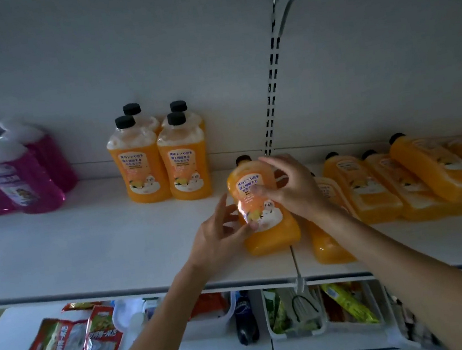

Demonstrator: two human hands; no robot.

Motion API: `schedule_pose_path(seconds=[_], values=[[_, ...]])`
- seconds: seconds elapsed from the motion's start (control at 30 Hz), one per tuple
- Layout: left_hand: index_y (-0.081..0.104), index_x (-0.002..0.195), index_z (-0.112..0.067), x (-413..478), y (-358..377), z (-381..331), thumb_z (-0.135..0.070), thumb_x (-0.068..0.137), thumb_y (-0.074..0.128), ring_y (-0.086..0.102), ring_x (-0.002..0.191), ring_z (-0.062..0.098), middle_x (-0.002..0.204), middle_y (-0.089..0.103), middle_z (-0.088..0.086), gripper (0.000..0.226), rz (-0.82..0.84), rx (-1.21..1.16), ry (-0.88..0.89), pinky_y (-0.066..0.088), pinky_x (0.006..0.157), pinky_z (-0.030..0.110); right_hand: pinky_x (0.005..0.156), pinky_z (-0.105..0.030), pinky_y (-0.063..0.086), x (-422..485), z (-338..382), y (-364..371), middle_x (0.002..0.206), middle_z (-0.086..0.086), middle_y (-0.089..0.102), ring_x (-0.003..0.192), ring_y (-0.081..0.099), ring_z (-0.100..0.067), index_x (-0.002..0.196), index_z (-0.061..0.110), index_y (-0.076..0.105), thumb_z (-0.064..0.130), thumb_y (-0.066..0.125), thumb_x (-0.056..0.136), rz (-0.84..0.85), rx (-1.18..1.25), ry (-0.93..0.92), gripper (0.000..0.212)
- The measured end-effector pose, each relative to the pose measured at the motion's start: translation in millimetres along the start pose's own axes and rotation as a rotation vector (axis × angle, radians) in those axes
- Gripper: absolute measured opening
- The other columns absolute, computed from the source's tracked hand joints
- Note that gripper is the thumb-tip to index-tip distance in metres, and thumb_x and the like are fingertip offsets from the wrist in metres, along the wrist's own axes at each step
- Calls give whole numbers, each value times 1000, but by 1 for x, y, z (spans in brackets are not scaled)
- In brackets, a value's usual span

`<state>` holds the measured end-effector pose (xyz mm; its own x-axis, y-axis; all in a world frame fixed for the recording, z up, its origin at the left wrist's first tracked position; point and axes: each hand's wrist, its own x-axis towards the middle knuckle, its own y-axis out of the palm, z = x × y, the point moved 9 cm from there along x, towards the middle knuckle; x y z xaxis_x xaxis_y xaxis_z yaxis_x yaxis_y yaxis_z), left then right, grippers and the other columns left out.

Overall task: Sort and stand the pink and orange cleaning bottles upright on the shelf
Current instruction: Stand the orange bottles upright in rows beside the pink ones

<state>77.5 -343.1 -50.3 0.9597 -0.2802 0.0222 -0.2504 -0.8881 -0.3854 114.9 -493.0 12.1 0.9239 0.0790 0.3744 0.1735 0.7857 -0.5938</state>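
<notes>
Gripping an orange bottle (273,236) mid-frame, left hand (220,235) and right hand (287,188) look about ready to stand it by the upright four (161,169), center-left.

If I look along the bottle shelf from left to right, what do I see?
Pink bottles → four standing orange bottles → the tilted orange bottle gripped by the left hand and right hand → lying orange bottles.

We see four upright orange bottles (141,172), a tilted orange bottle (273,236) mid-shelf, flat orange bottles (367,192) right, pink bottles (28,184) standing left
</notes>
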Motion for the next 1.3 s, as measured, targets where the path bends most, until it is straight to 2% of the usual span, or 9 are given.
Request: schedule_pose_path(seconds=[0.17, 0.3, 0.4, 0.53, 0.63, 0.9, 1.03, 1.17, 1.3], values=[[14, 144, -40, 1, 10, 0, -75, 65, 51, 60, 100, 6, 114, 63, -8, 94, 93, 188, 80, 51, 87, 34, 82, -2, 39, -5, 20, -17, 117, -6, 51, 102, 48, -8, 122, 9, 51, 52, 65, 71, -178, -32, -236, 69], [18, 140, -47, 2, -1, -2, -41, 77, 70, 63, 87, -2, 97, 67, -17, 82, -3, 17, 98, 51, 74, 16, 84, -1, 37, -3, 14, -8, 133, -2, 41, 113, 42, -6, 136, 21, 36, 56, 72, 64, -47, 36, -155, 88], [22, 130, -56, 1, -10, -3, -23, 79, 71, 64, 97, 5, 105, 68, -14, 78, -79, -83, 101, 53, 82, 25, 91, -11, 35, -3, 11, 1, 139, 8, 33, 119, 35, -1, 142, 31, 21, 41, 81, 66, 45, 70, -110, 97], [28, 140, -36, 2, -12, -1, -26, 74, 72, 64, 102, 11, 114, 67, -2, 80, -100, -179, 76, 53, 86, 34, 100, -41, 43, 0, 3, 8, 146, 10, 32, 129, 37, -14, 140, 44, 15, 33, 80, 69, 113, 168, -23, 96], [40, 136, -28, 4, -16, 5, -22, 75, 75, 64, 101, 11, 112, 67, -2, 71, -136, -209, 57, 54, 85, 36, 99, -46, 45, 1, 2, 9, 136, 16, 35, 127, 43, -18, 137, 48, 16, 34, 80, 69, 129, 184, -18, 94], [46, 124, -37, 6, -17, 9, -18, 74, 74, 65, 97, 10, 105, 69, -5, 59, -131, -257, 22, 54, 73, 24, 83, -19, 47, 2, 1, 9, 134, 8, 45, 112, 48, -8, 133, 51, 16, 37, 70, 79, 99, 190, 17, 78], [47, 130, -21, 8, -18, 7, -32, 66, 74, 66, 95, 7, 107, 68, -4, 70, -130, -251, 48, 53, 76, 21, 71, -8, 45, 4, 4, 7, 118, 20, 45, 95, 54, 6, 138, 43, 19, 36, 71, 79, 77, 153, 2, 79], [47, 132, -22, 5, -18, 8, -34, 70, 74, 65, 97, 6, 111, 66, -5, 69, -116, -241, 54, 54, 77, 23, 65, -3, 45, 1, 9, 5, 111, 25, 46, 88, 52, 21, 138, 39, 25, 41, 67, 77, 46, 158, -15, 74], [46, 132, -25, 4, -19, 2, -25, 77, 72, 64, 94, 2, 110, 64, -8, 62, -137, -205, 72, 51, 71, 15, 63, -8, 49, 1, 9, 1, 116, 12, 51, 87, 57, 9, 134, 41, 30, 45, 71, 74, 33, 187, -8, 74]])
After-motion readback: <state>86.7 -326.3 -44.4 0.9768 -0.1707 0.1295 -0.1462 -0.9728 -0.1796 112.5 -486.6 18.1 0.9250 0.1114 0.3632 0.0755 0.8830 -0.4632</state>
